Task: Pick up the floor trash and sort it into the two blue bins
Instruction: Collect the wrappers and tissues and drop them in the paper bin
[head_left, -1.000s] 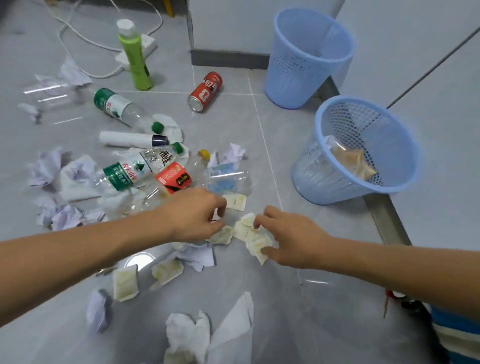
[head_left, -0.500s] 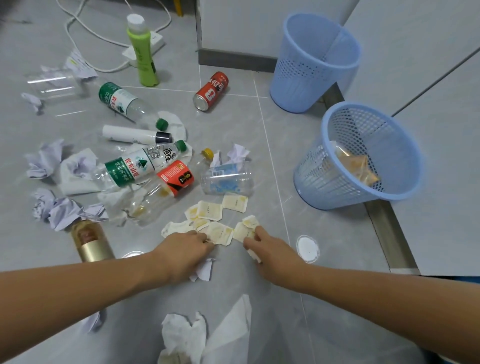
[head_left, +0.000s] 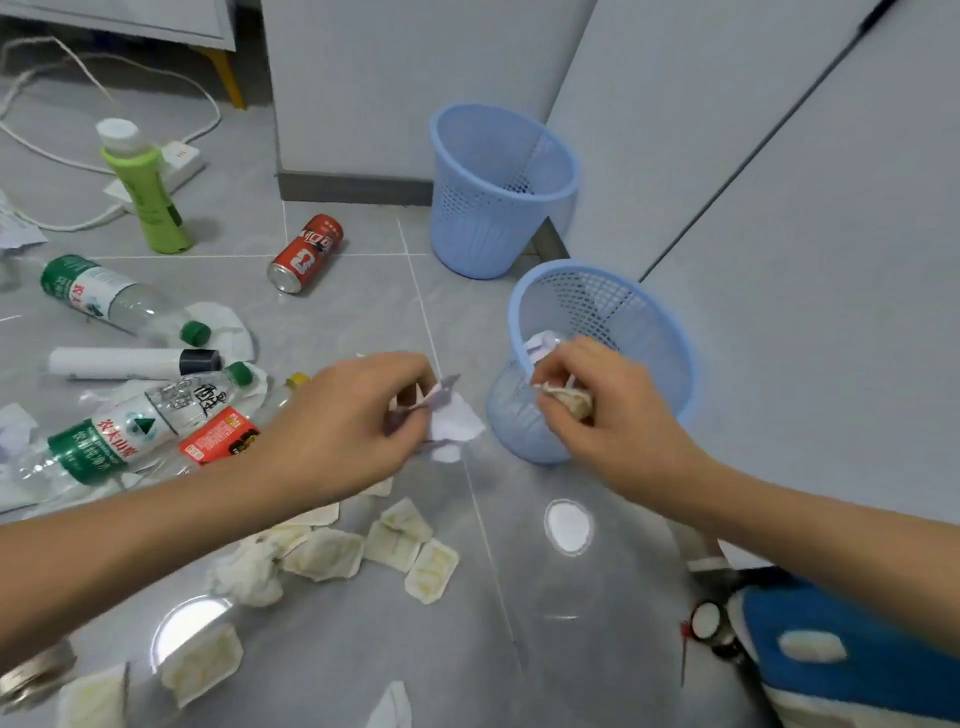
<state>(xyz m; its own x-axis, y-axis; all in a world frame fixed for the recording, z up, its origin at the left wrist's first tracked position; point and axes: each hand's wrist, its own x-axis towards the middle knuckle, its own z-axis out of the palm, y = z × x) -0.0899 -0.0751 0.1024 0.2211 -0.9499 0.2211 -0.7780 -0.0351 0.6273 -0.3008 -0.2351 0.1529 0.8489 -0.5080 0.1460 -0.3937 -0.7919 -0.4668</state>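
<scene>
The left hand (head_left: 353, 421) pinches crumpled paper (head_left: 452, 421), while the right hand (head_left: 597, 410) clutches a wad (head_left: 571, 400) beside the nearer bin (head_left: 670, 332), orientation unclear.

Right hand (head_left: 597, 410) hides its wad (head_left: 574, 402) — near bin's (head_left: 670, 332) contents unclear.

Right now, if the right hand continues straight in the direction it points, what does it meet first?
Probably the near blue bin: the right hand, closed on a wad of packets, is at its front rim, pointing up-left. Depth is unclear, so it may pass above the rim.
</scene>
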